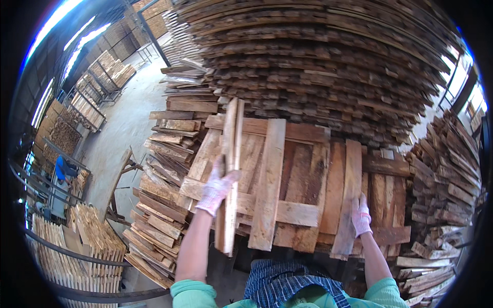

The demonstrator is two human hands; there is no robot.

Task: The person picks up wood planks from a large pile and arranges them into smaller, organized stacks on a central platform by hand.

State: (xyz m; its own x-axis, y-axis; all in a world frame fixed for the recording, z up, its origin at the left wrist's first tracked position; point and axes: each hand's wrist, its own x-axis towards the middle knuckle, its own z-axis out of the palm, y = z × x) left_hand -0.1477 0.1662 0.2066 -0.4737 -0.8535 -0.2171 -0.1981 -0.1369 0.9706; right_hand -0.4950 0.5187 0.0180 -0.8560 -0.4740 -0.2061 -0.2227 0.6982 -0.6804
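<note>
My left hand (216,191), in a pale knitted work glove, is closed around a couple of narrow wooden boards (235,136) held together, tilted up on edge above the pile. My right hand (361,217), gloved alike, grips the right edge of another wooden board (345,195) that lies lengthwise toward me. Between the hands a loose board (267,185) rests across the stack. Beneath them, a layered stack of planks (303,172) has pieces laid crosswise, such as a light crosspiece (298,213). The right fingertips are partly hidden behind the board's edge.
A tall stack of boards (318,66) rises just beyond the pile. Uneven board piles stand at left (164,205) and right (447,174). Farther left are a wooden trestle (119,179), bundled slats (84,246), the concrete floor (120,113) and a person in blue (62,168).
</note>
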